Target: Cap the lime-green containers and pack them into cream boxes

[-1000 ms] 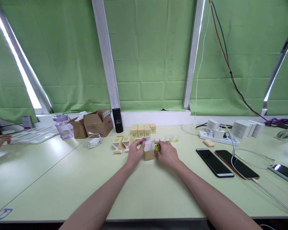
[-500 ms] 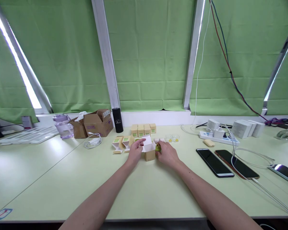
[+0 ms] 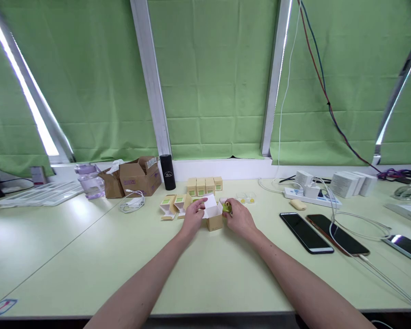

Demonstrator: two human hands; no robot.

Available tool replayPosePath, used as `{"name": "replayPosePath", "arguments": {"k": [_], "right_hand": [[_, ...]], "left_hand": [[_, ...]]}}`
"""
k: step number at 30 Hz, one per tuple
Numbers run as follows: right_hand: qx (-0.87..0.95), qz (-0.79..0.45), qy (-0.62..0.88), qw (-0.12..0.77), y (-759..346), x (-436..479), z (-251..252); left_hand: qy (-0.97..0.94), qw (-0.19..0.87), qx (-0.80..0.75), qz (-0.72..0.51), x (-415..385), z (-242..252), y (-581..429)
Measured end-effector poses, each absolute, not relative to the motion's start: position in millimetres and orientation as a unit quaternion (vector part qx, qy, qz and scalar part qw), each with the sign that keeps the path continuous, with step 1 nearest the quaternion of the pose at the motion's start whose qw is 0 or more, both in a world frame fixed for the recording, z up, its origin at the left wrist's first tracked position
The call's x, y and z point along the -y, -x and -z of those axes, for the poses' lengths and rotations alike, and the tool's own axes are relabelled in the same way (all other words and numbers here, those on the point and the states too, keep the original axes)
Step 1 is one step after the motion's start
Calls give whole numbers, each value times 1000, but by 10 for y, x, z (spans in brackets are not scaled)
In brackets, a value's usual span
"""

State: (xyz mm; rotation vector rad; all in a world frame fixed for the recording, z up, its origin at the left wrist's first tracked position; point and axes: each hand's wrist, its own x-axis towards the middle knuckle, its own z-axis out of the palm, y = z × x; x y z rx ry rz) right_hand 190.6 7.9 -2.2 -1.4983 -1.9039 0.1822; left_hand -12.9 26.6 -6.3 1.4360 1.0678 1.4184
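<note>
My left hand (image 3: 193, 216) pinches the raised white-lined flap of a small opened cardboard box (image 3: 214, 223) that stands on the table in front of me. Just right of that box, my right hand (image 3: 239, 216) has its fingers closed around a small yellow-green item (image 3: 226, 207), whose kind I cannot make out. Left of my left hand lie two more opened small boxes (image 3: 169, 207) with their flaps out. Clear round containers (image 3: 245, 198) with yellow bits inside sit beyond my right hand.
Several closed small boxes (image 3: 205, 185) stand in a row behind. A black bottle (image 3: 167, 172), a large carton (image 3: 141, 176) and a lilac jug (image 3: 89, 182) are at back left. Phones (image 3: 306, 233), cables and a power strip (image 3: 312, 197) lie on the right.
My right hand, with the yellow-green item, has shifted and turned slightly, so more of the item shows. My left hand stays at the box flap.
</note>
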Motion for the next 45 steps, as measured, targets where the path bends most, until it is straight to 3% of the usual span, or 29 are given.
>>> {"name": "replayPosePath", "arguments": {"k": [6,10,28,45], "right_hand": [[668,-126,464,568,-1902,-98,-12],[669,-180,379,613,-1834,-18,-59],[754,-157,400,497,-1881,-9,-58],[772,-155,417,455,-1885,56,-124]], "left_hand": [[-573,416,-423,-566,-246,57,121],[-575,434,-410,-559,-216,25,100],[-591,449,-393,-543,-189,-20,82],[-590,443,-406,-539,-232,21,94]]}}
